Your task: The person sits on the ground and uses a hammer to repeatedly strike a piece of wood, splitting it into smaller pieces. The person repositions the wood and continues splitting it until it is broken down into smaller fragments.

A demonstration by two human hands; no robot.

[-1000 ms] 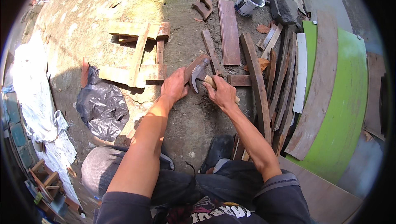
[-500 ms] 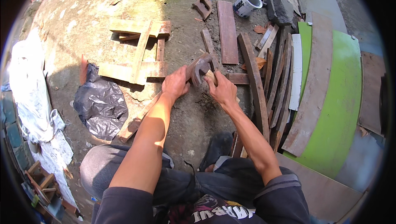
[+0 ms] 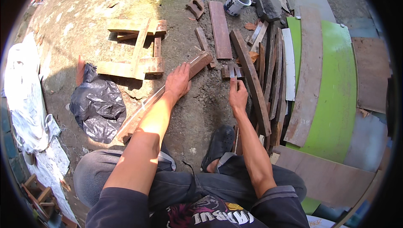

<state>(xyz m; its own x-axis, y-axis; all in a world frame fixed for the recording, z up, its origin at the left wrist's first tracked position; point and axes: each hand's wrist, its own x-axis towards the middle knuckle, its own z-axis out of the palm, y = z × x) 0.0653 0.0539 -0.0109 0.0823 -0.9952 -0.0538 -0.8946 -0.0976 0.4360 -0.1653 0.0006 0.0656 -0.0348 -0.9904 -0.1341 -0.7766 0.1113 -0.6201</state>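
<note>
My left hand (image 3: 178,80) is wrapped over a long reddish-brown wooden batten (image 3: 200,63), which runs slantwise from near my left knee toward the middle of the ground. A pale strip shows along the batten's upper face. To the right, apart from the batten, my right hand (image 3: 238,97) is closed on a hammer. Its grey forked claw (image 3: 234,72) points away from me, and the fingers mostly hide the handle. Behind the claw a short wood block (image 3: 226,72) lies on the ground.
Left stand a nailed wooden frame (image 3: 140,66) and a black plastic bag (image 3: 98,112). Ahead lie a handsaw (image 3: 196,7), a flat board (image 3: 220,30) and a paint can (image 3: 238,3). Several battens (image 3: 252,81) and a green panel (image 3: 336,102) fill the right. White cloth (image 3: 27,98) lies far left.
The hammer has swung away from the batten's end to the right, and its claw now points away from me. My left hand stays on the batten.
</note>
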